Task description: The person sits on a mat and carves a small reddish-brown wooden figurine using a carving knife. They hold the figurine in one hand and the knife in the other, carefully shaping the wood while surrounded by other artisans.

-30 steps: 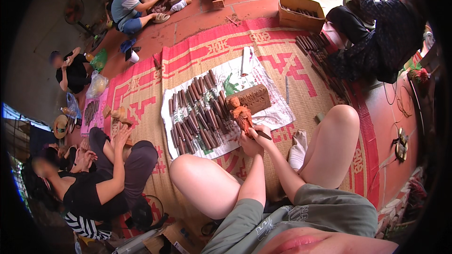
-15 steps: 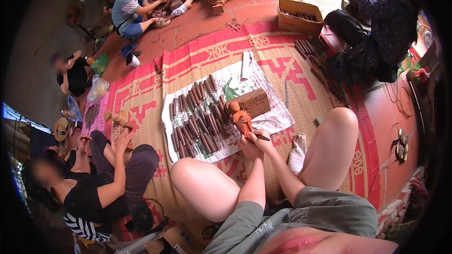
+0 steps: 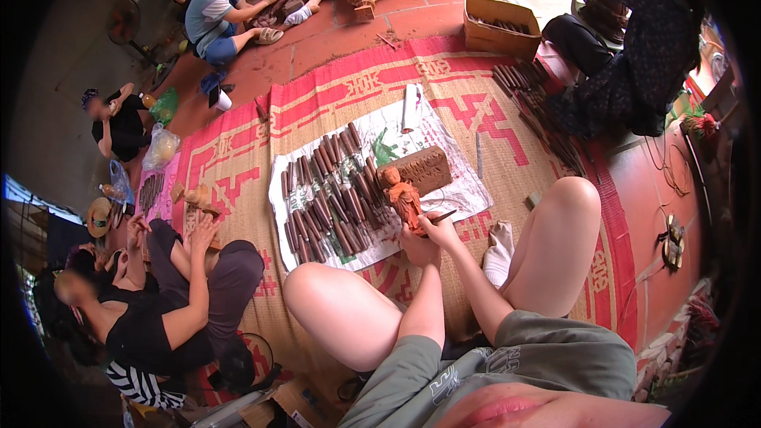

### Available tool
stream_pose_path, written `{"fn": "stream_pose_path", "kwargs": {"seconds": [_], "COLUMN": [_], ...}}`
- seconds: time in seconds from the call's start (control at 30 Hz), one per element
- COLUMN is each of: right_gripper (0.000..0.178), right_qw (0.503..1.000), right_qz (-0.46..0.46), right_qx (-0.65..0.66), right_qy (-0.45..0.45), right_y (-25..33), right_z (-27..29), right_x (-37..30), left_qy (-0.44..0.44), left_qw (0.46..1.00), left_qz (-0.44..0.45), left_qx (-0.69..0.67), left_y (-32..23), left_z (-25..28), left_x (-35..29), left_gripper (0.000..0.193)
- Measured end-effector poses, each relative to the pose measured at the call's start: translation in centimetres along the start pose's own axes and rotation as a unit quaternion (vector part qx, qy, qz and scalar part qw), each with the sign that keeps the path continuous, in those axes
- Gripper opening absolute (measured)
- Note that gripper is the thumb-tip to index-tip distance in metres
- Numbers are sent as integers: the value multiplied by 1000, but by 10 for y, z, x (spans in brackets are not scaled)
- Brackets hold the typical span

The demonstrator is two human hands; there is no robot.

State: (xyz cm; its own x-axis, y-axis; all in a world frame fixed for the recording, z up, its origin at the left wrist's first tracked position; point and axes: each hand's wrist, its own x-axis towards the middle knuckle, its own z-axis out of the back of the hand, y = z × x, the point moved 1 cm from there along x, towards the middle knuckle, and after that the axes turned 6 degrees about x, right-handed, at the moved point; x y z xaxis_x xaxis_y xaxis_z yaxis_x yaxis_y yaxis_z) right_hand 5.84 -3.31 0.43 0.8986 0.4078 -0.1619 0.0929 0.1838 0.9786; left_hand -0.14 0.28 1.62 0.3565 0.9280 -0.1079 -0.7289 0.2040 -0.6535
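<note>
A reddish-brown carved wooden figurine (image 3: 404, 200) stands tilted in front of me, its lower end gripped by my left hand (image 3: 418, 248). My right hand (image 3: 441, 231) is closed around a carving chisel (image 3: 447, 215), whose dark handle sticks out to the right. The chisel's tip is hidden near the figurine's base, where both hands nearly meet. Behind the figurine lies a brown wooden block (image 3: 424, 170) with a carved surface. Many dark-handled chisels (image 3: 333, 198) lie in rows to the left on a white sheet (image 3: 468, 190).
A patterned red and straw-coloured mat (image 3: 317, 103) spreads under everything. One person (image 3: 174, 293) sits close at my left; another (image 3: 634, 55) sits at the far right beside more tools (image 3: 547, 127). A box of tools (image 3: 501, 32) stands at the back. My bent knees flank my arms.
The chisel handle has swung upward a little and my right hand has turned with it. The figurine stays in my left hand. The whole view has shifted slightly.
</note>
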Motion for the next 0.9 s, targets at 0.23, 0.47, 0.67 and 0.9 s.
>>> {"fn": "stream_pose_path", "kwargs": {"seconds": [0.23,0.47,0.67,0.9], "right_gripper": [22,24,24,19], "right_qw": [997,995,996,992], "right_qz": [36,44,42,104], "right_qx": [-62,-89,-71,-66], "right_qy": [22,21,16,-30], "right_y": [3,11,6,-3], "right_z": [-2,-3,-2,-2], "right_x": [-2,-5,-4,1], "left_qy": [4,9,18,4], "left_qw": [998,1000,1000,1000], "left_qz": [44,20,-6,-26], "left_qx": [-38,-18,-1,0], "left_y": [-33,-16,2,9], "left_z": [18,7,-3,-9], "left_x": [-6,-3,0,2], "left_gripper": [40,43,48,58]}}
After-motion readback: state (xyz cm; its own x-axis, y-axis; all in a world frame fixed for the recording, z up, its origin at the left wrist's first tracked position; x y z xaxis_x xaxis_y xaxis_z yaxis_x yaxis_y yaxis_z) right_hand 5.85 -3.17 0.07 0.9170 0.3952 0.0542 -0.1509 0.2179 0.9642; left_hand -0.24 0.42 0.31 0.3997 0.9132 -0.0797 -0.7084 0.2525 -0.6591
